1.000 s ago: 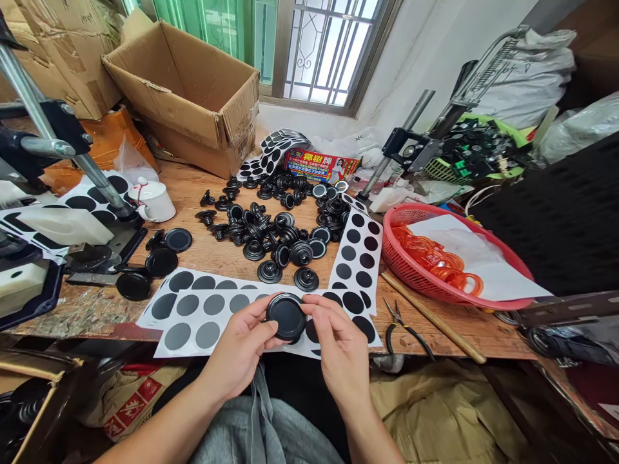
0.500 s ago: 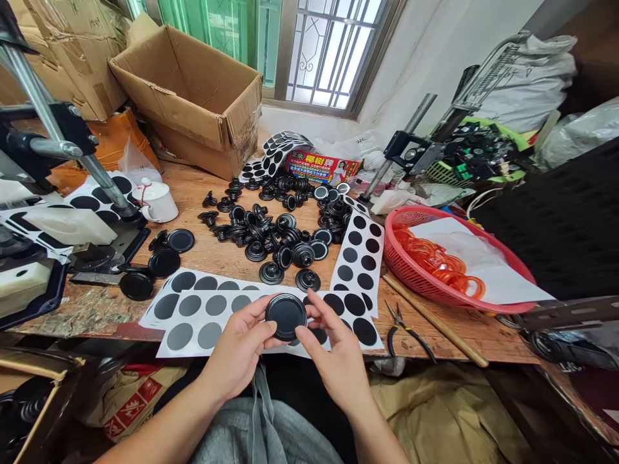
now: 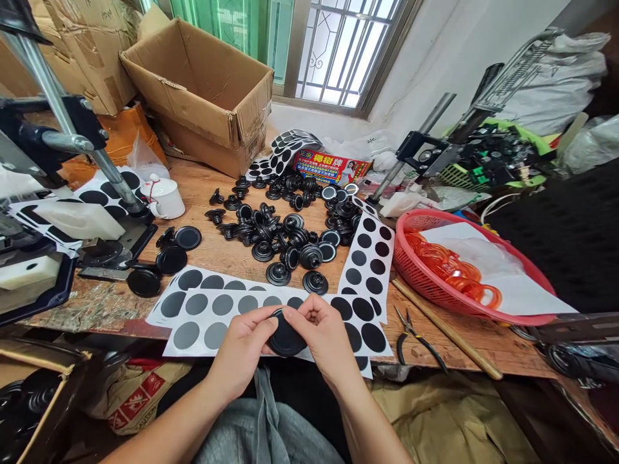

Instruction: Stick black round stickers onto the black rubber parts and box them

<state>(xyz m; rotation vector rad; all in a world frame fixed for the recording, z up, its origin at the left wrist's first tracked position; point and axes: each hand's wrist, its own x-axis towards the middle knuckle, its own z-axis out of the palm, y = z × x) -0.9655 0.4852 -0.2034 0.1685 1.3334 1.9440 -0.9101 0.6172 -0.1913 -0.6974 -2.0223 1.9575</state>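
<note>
Between my hands, over the table's front edge, is a black round knob (image 3: 289,340) with a flat disc face tilted up at me. My left hand (image 3: 243,351) grips it by the left rim, its thumb on the face. My right hand (image 3: 325,338) closes on it from the right, thumb pressed onto the upper face and fingers curled. Under the hands lies a white sheet of round black stickers (image 3: 206,322), partly covered by them. Another sticker sheet (image 3: 370,258) lies to the right. Behind, several black knobs (image 3: 264,229) are heaped on the wooden table.
A red basket (image 3: 411,274) with orange rings stands right, beside a wooden stick (image 3: 447,332) and pliers (image 3: 416,338). Metal presses (image 3: 118,183) stand left and right (image 3: 416,151). A white mug (image 3: 164,198), a cardboard box (image 3: 207,122) and a printed carton (image 3: 329,169) are farther back.
My right thumb has moved from the knob's right edge onto its upper face, and the right fingers have curled in. The view has shifted slightly, so the scene sits farther right.
</note>
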